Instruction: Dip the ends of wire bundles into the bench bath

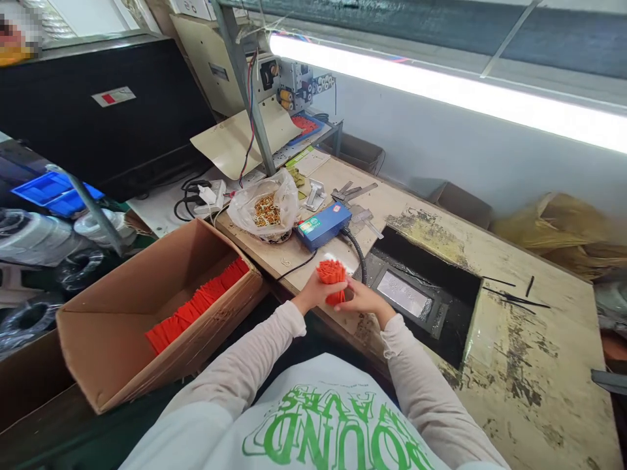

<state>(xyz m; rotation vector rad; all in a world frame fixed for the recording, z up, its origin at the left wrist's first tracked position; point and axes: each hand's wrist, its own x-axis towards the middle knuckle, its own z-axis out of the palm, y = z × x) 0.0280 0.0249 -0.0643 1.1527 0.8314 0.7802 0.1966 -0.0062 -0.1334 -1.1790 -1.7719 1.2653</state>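
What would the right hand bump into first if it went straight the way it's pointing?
The right hand would first push into the bundle of red strands at its fingers. Beyond that, the blue box seems next in line, but height and depth are unclear.

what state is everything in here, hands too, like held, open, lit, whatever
orange-red bundle of thin strands: held upright
left grip: closed on the bundle
right grip: closed on the bundle
brown cardboard box: open, red strands inside
clear plastic bag: open, holding gold-coloured pieces
long white tube light: lit
blue box-shaped device: on the tabletop, on or off unclear
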